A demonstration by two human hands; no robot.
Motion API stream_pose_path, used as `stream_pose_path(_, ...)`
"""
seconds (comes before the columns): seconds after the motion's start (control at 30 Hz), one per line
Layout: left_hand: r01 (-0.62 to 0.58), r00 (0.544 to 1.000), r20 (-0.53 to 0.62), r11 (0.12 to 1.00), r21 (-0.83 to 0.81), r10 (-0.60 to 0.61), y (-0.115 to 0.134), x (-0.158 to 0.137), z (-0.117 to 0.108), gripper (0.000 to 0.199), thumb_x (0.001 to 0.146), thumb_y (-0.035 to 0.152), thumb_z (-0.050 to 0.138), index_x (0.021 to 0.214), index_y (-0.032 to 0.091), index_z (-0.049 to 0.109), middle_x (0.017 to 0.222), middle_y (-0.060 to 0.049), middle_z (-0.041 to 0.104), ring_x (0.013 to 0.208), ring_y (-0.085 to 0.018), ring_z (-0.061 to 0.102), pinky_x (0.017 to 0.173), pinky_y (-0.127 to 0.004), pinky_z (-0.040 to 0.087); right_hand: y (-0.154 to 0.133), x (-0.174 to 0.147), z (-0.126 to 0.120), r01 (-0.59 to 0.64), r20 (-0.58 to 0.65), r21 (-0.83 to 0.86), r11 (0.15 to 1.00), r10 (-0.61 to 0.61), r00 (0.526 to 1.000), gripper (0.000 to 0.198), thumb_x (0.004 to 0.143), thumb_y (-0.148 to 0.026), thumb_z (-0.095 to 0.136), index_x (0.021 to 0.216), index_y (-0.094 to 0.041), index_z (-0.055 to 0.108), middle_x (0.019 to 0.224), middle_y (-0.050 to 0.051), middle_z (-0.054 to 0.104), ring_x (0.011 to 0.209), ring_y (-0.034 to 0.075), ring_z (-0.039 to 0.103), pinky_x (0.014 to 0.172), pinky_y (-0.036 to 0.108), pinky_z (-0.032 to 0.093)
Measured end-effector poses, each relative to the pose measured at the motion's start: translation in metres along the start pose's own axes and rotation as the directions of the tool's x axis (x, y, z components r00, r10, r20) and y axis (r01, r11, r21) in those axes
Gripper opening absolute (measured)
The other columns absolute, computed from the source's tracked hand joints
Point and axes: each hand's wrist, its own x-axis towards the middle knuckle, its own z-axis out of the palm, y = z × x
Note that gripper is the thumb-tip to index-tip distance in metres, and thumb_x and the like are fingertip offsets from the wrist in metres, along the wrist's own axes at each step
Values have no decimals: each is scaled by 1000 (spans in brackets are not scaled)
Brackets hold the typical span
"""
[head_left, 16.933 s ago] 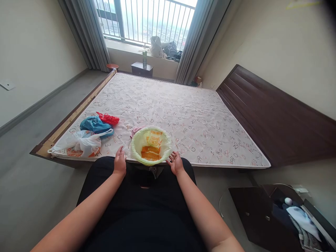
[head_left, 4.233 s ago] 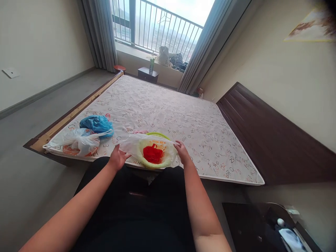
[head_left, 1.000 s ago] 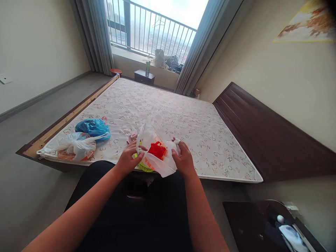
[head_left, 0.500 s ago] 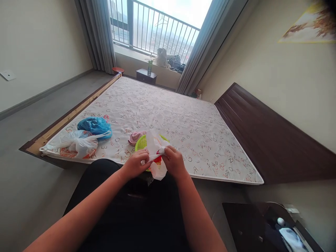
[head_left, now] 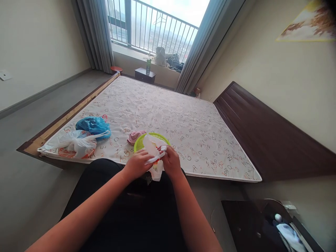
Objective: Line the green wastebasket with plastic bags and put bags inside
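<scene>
A white plastic bag with red print is gripped between both hands, above my lap at the near edge of the mattress. My left hand is closed on the twisted left side of the bag. The fingers of my right hand pinch its upper right part. Behind the bag, a lime-green mesh basket sits on the mattress, partly covered by the bag and hands. A folded pink cloth lies against the basket's left side.
To the left on the mattress lie a blue plastic bag and a filled white plastic bag. A dark headboard rises on the right. A dark cabinet stands at lower right, a small nightstand beyond the bed.
Both hands have shifted slightly while handling the white plastic bag, and its upper part has folded lower, showing more of the basket's rim. The view has moved a little.
</scene>
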Motion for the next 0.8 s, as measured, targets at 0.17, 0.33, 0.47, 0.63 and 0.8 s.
stream_pose_path(0.17,-79,987,-147,994,-71,68,10,1,2,30,86,31,73,116,24,71,140,-12,63,133,-30,55,116,-49,42,-9,-5,1,-33,89,87,996,25,996,25,100,-39,55,93,-25,74,89,3,72,81,18,68,76,32,55)
stream_pose_path(0.33,31,999,42,980,-195,-24,7,4,8,33,88,35,66,119,23,70,114,-11,74,113,-29,66,103,-46,50,-18,-5,0,22,149,96,995,-36,988,24,98,-41,59,105,-27,78,102,4,76,96,20,72,89,34,57)
stream_pose_path(0.47,160,985,-1,925,-344,-171,8,4,2,30,97,43,54,87,21,73,88,-7,74,88,-24,67,87,-39,52,-5,-2,-3,-11,177,115,993,-10,984,47,92,-51,69,133,-28,68,133,8,69,127,26,64,111,42,49)
stream_pose_path(0.63,283,894,-65,671,-685,-444,26,4,-14,50,100,59,46,79,19,70,81,-5,72,79,-21,66,78,-34,53,4,-6,10,39,374,-127,991,11,928,123,67,-66,87,165,-28,23,167,16,31,153,35,35,122,53,38)
stream_pose_path(0.8,260,861,-143,664,-702,-488,36,2,-20,49,99,61,49,77,20,64,70,-3,67,71,-19,63,76,-34,53,0,-9,41,80,518,-379,922,140,844,98,78,-51,84,159,-28,33,156,15,48,136,34,56,105,49,53)
